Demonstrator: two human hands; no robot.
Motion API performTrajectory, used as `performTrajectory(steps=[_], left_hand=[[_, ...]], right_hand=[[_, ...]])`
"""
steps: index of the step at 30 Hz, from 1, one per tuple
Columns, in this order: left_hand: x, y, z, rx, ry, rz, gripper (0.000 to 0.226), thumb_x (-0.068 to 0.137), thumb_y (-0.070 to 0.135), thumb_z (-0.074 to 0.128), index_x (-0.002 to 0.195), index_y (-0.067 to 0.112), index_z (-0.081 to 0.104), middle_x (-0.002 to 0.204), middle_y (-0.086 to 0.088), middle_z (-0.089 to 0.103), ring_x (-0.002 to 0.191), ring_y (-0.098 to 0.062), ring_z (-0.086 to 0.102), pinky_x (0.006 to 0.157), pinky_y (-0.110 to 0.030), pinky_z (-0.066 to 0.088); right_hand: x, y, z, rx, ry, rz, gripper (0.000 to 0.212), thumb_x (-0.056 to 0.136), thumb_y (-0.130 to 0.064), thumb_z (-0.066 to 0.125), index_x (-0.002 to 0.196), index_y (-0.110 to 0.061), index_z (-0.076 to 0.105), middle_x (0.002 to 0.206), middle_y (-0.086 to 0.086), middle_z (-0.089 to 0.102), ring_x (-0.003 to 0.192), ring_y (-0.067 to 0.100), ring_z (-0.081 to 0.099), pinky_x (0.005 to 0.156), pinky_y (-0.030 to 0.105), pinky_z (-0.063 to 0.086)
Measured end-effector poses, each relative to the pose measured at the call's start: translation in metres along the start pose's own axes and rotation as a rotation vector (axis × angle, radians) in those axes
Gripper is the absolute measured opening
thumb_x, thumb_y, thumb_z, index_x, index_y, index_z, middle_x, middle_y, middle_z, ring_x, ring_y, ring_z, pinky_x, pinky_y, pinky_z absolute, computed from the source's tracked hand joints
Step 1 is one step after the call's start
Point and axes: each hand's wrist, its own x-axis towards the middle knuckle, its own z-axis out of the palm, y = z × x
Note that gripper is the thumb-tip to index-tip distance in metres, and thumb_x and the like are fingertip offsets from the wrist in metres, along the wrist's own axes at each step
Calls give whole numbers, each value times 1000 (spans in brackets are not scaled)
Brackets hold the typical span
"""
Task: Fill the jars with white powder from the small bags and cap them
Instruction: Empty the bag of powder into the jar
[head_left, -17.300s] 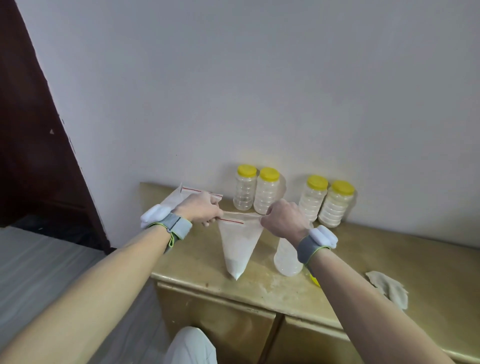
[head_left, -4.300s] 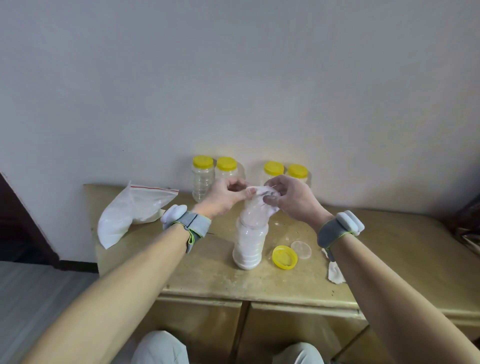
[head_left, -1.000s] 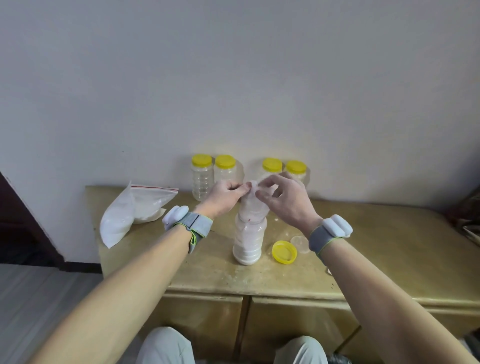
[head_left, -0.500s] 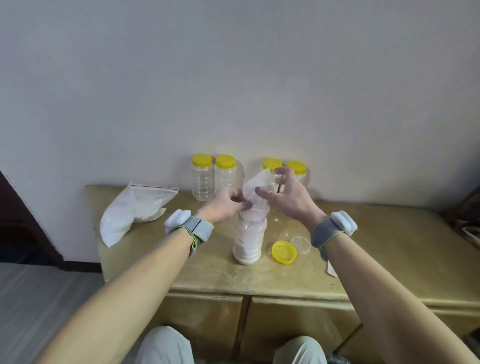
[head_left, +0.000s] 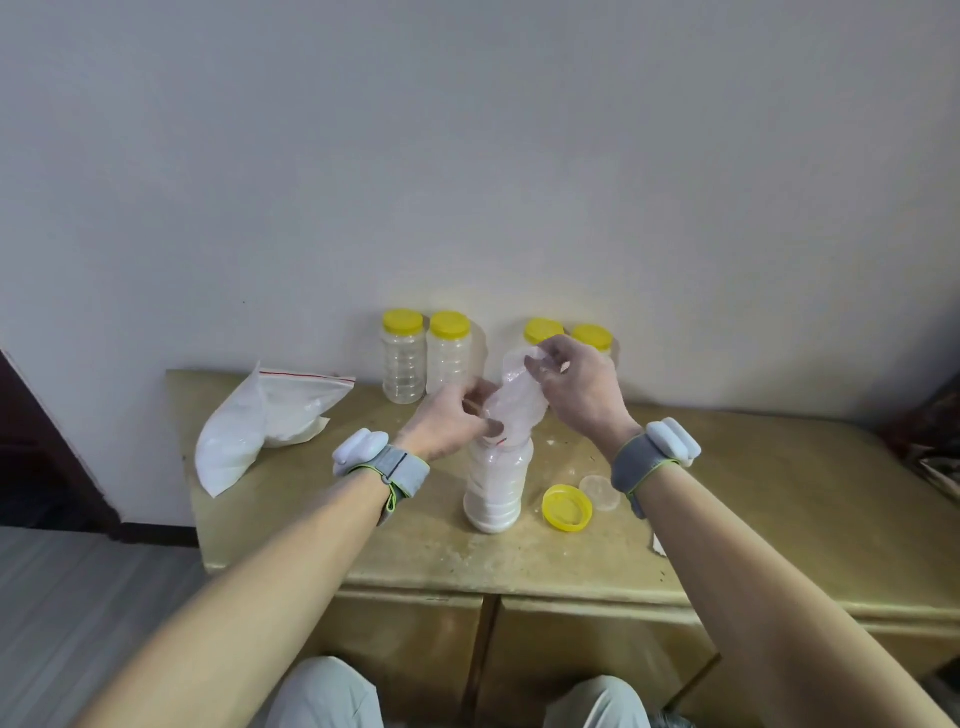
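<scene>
An uncapped clear jar (head_left: 497, 488), nearly full of white powder, stands on the yellowish cabinet top (head_left: 753, 530). A small, almost emptied plastic bag (head_left: 514, 402) is upended with its mouth at the jar's neck. My left hand (head_left: 451, 422) pinches the bag's lower end at the jar mouth. My right hand (head_left: 574, 387) pinches the bag's raised upper end. The jar's yellow cap (head_left: 567, 508) lies open side up to the right of the jar, with a clear inner disc (head_left: 600, 491) beside it.
Several yellow-capped jars (head_left: 402, 364) stand along the wall behind my hands. Full powder bags (head_left: 265, 421) with red zip lines lie at the cabinet's left end. A crumpled white piece (head_left: 657, 544) shows by my right forearm. A dark doorway is at far left.
My right hand has lifted the bag's top end a little higher over the last second, stretching the bag upright above the jar. My left hand stays at the jar mouth.
</scene>
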Motion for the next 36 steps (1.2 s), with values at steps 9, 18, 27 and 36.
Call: performTrajectory(steps=[9,18,27,36], left_hand=[[5,19,33,188,-163,-76,65,67,55,75,120,21,63,115,0,68,108,-22,61,96,-41,50],[6,10,47,207,12,-24,27,83,41,70,72,25,52,88,-1,62,83,-21,55,67,-34,40],[7,7,47,191,-7,-25,25,80,44,69,91,21,67,94,2,68,90,-20,61,75,-34,48],[5,10,46,135,-26,-21,9,80,39,71,86,32,69,98,3,69,94,-18,62,82,-34,49]], right_hand=[[3,2,-10,-48,-140,-34,2,91,-20,70,90,-20,71,80,-9,65,68,3,58,64,17,43],[7,1,-24,-14,85,-62,7,88,-29,72,86,-22,72,78,-13,67,69,0,58,64,11,42],[9,-11,-21,-70,-54,-86,13,89,-15,68,92,-23,76,74,-20,66,73,-3,62,66,9,45],[4,-14,-28,-119,-42,-128,30,85,-4,62,77,-30,74,77,-13,72,78,6,65,68,15,49]])
